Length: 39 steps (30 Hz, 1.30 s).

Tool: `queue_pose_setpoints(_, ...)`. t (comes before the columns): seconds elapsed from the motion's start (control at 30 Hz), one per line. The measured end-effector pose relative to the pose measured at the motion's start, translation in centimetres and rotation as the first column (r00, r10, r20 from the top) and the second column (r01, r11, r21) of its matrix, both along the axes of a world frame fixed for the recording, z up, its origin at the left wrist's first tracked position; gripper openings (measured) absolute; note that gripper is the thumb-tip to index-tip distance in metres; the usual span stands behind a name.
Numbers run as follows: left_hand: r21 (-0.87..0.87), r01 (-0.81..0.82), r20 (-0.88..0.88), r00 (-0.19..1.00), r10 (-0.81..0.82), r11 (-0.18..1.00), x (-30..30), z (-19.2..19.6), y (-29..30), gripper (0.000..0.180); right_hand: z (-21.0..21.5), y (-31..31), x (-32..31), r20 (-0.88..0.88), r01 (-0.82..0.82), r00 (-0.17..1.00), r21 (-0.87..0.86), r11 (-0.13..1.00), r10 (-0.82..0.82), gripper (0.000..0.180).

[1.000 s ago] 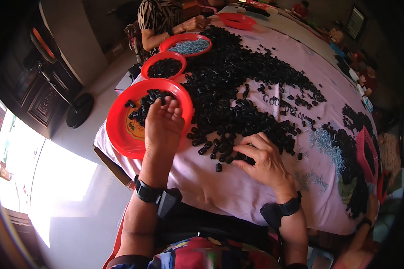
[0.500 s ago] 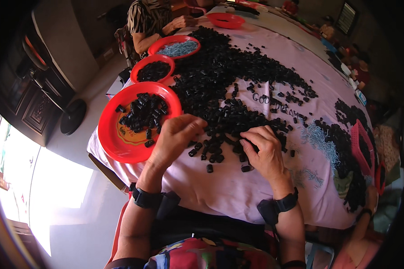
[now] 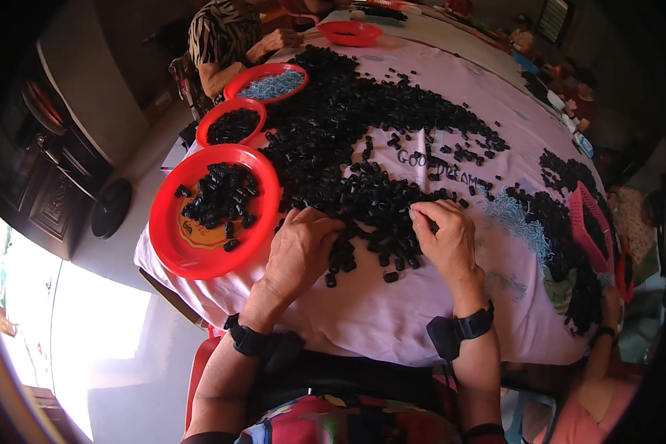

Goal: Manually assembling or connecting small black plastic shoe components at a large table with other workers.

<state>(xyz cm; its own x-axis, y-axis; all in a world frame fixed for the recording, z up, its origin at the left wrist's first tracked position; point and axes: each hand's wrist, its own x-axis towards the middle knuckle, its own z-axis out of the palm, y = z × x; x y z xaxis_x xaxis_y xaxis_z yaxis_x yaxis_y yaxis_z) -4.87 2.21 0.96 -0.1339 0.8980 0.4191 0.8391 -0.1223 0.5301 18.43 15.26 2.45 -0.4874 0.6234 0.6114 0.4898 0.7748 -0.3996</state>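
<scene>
A wide pile of small black plastic pieces [image 3: 377, 194], short and cylinder-like, covers the pink cloth before me. My left hand [image 3: 300, 246] is at the pile's near left edge, its fingers curled and pressed together; whatever they hold is hidden. Over the pile's near right side, my right hand [image 3: 447, 237] has thumb and forefinger closed in a pinch, and anything between them is too small to name. Beside my left hand stands a large red plate [image 3: 164, 235] with a heap of the black pieces [image 3: 220, 194] on its yellow middle.
Beyond the plate are a smaller red bowl [image 3: 202, 127] of black pieces and a red dish [image 3: 231, 88] of thin blue pieces. Loose blue pieces [image 3: 519, 222] and a pink basket [image 3: 579, 214] lie to the right. One person [image 3: 226, 37] sits at the far left; another's arm [image 3: 607, 318] shows at right.
My left hand has moved down and right, away from the large plate, to the pile's edge. My right hand has shifted slightly, its fingertips drawn together. The whole view has shifted a little.
</scene>
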Motion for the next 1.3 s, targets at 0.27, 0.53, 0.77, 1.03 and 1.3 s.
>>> queue_pose_setpoints(0.27,-0.04,0.06,0.034,0.998,-0.059,0.997,2.1,-0.3,0.3,0.019,0.7,1.0,2.5,0.163,0.166,0.978,-0.236,0.957,-0.129,0.008)
queue_pose_setpoints(0.53,0.014,0.094,0.235,0.967,-0.095,0.995,2.1,-1.0,0.5,0.016,1.8,0.7,5.5,0.277,0.217,0.953,-0.349,0.912,-0.122,0.011)
queue_pose_setpoints(0.77,-0.001,0.041,0.377,0.925,-0.038,0.999,2.3,0.1,0.5,0.015,2.0,0.5,6.0,0.344,0.18,0.938,-0.577,0.797,0.037,0.022)
queue_pose_setpoints(1.03,-0.041,0.043,0.376,0.926,-0.025,0.998,1.4,-0.1,0.4,0.029,1.2,0.1,4.2,0.121,0.052,0.993,-0.489,0.871,0.008,0.016)
queue_pose_setpoints(1.3,0.105,0.064,-0.023,0.998,-0.062,0.992,2.7,-0.6,1.0,0.039,0.3,-1.1,1.9,-0.075,-0.177,0.984,-0.351,0.92,0.161,0.015)
